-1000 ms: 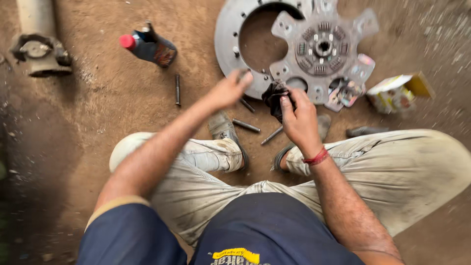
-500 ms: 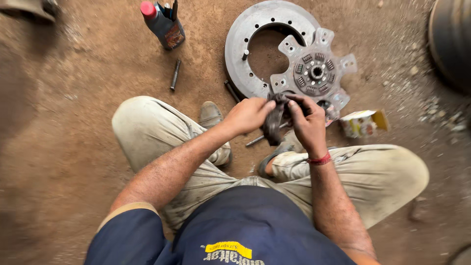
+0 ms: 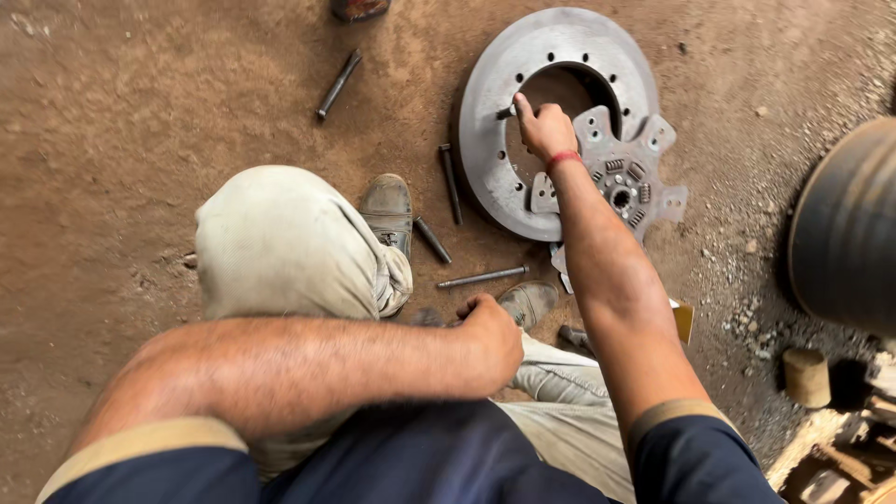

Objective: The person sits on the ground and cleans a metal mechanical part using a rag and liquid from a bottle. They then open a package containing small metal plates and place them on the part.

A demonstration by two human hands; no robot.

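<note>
My right hand (image 3: 543,126) reaches forward to the grey metal ring plate (image 3: 495,159) on the dirt floor and pinches a dark bolt (image 3: 505,112) at one of the ring's holes. A star-shaped clutch disc (image 3: 623,182) lies over the ring's right side, just under my wrist with its red band. My left hand (image 3: 493,331) is closed low between my knees, near my shoe (image 3: 530,301); whether it holds anything is hidden.
Several loose dark bolts lie on the floor: one at the upper left (image 3: 338,84), one beside the ring (image 3: 451,182), one near my left shoe (image 3: 432,240), and a thin rod (image 3: 483,277). A dark tyre (image 3: 845,229) stands right, a small wooden block (image 3: 805,376) below it.
My right hand has left my lap and stretched out to the ring plate with a bolt. My left hand dropped toward my knees. The view shifted, and the bottle has gone from sight.
</note>
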